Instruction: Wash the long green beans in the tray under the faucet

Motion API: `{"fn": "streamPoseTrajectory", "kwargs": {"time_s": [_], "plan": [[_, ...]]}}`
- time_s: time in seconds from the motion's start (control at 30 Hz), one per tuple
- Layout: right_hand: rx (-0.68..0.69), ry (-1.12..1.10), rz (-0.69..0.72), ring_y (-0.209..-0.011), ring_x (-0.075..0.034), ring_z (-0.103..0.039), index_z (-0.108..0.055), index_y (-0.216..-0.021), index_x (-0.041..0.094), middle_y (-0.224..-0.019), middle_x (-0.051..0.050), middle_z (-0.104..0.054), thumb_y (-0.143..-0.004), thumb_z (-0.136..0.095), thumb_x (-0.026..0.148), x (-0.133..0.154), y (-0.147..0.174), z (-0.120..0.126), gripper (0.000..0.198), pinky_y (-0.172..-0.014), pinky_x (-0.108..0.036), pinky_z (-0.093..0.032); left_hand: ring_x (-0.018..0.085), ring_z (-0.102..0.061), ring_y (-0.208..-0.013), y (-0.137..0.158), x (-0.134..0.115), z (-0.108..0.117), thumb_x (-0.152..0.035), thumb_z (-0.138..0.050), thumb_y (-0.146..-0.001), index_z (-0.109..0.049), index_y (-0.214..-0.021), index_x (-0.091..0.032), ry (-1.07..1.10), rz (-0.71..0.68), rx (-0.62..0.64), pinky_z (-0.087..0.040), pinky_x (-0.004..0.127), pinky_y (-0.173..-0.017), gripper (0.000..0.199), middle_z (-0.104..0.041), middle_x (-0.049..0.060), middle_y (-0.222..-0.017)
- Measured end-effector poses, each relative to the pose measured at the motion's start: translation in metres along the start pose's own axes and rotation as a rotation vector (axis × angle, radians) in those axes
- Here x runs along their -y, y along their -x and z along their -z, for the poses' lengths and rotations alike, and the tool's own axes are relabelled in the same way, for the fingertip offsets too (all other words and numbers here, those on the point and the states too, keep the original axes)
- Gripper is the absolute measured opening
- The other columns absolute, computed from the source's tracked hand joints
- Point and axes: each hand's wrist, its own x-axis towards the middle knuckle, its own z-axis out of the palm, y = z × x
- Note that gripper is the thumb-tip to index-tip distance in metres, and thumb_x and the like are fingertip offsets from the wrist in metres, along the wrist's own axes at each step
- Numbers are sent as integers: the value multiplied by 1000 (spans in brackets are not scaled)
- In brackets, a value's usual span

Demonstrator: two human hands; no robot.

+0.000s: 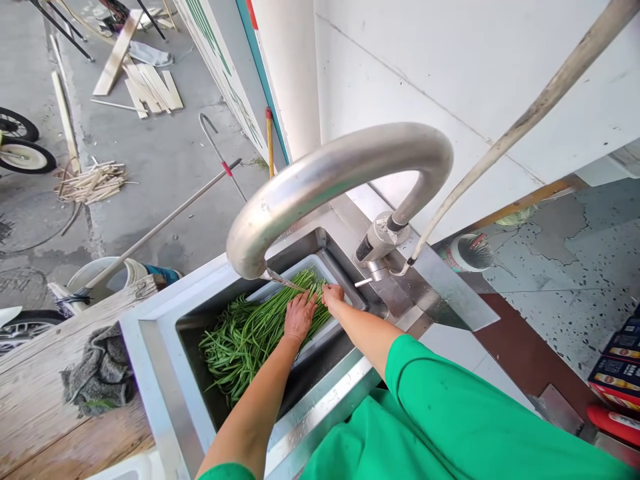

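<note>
A large bunch of garlic chives [250,343] lies across a pale plastic basin [327,331] set in the metal sink [193,333], with the leafy ends hanging over the basin's left side. My left hand [299,317] rests on the chives, its fingers bent round some stalks. Beside it, my right hand [332,297] is closed on the stalk ends at the basin's right. Both fingertips are partly hidden among the stalks. From the curved metal faucet [345,160], a thin stream of water [283,280] runs onto the chives near my left fingers.
The faucet arches over the sink, and a hose [500,147] rises from its base. On the wooden board [35,393] at left lies a grey cloth [103,370]. A bucket [107,277] with a hooked pole stands beyond the sink. A white wall [450,73] stands behind.
</note>
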Motion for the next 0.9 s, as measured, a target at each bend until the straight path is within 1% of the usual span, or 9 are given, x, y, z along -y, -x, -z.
{"fn": "streamPoseTrajectory", "kwargs": {"time_s": [0.1, 0.2, 0.3, 0.37, 0.47, 0.53, 0.7, 0.8, 0.9], "plan": [[28, -32, -3, -43, -10, -54, -53, -69, 16, -54, -2, -57, -94, -37, 33, 2, -3, 4, 34, -40, -19, -44, 27, -39, -126, 2, 2, -2, -34, -31, -95, -49, -134, -26, 19, 5, -20, -33, 41, -101, 44, -48, 7, -139], [85, -40, 3, -46, -10, -58, -53, -70, 16, -56, -2, -59, -94, -37, 25, 4, -4, 9, 31, -45, -18, -48, 27, -40, -125, 3, 3, -4, -35, -30, -95, -50, -133, -25, 19, 16, -48, -34, 40, -100, 44, -50, 8, -137], [110, -18, 31, -47, -9, -59, -55, -69, 15, -57, -1, -60, -91, -41, 18, 5, -2, 16, 26, -46, -18, -48, 27, -41, -125, 3, 4, -5, -35, -30, -95, -51, -133, -25, 24, 17, -53, -35, 41, -100, 44, -50, 8, -136], [78, 13, 50, -45, -9, -57, -56, -69, 14, -55, 0, -59, -88, -45, 16, 7, 1, 22, 22, -44, -17, -46, 28, -41, -124, 3, 4, -4, -35, -31, -95, -51, -133, -25, 35, 9, -50, -35, 41, -100, 44, -50, 8, -136], [0, 74, 90, -45, -8, -56, -58, -71, 14, -51, 1, -56, -86, -48, 20, 13, 0, 30, 20, -41, -15, -41, 29, -41, -124, 5, 3, -3, -34, -30, -95, -50, -133, -25, 41, -9, -48, -35, 42, -100, 44, -49, 8, -138], [6, 121, 113, -43, -8, -55, -59, -70, 14, -49, 2, -55, -86, -49, 24, 18, -3, 32, 21, -40, -15, -39, 29, -40, -125, 6, 2, -3, -34, -31, -95, -50, -134, -27, 39, -25, -36, -34, 43, -100, 44, -47, 8, -140], [117, 277, 61, -36, -9, -49, -60, -64, 11, -40, 1, -51, -81, -58, 23, 28, -13, 23, 21, -39, -18, -38, 29, -38, -126, 6, 2, -8, -33, -35, -94, -52, -130, -32, 21, -19, -24, -33, 44, -101, 40, -45, 6, -141], [145, 369, 37, -37, -9, -49, -60, -63, 12, -38, 2, -50, -77, -64, 21, 30, -17, 15, 18, -41, -18, -39, 29, -41, -124, 5, 4, -14, -32, -38, -93, -56, -127, -31, -5, -33, -82, -36, 44, -97, 38, -48, 8, -139], [158, 448, 48, -41, -10, -52, -60, -60, 13, -39, 2, -51, -74, -67, 18, 32, -21, 12, 16, -45, -18, -40, 30, -45, -120, 4, 6, -19, -31, -42, -93, -58, -125, -30, -35, -55, -143, -39, 44, -94, 36, -52, 9, -135]]}}
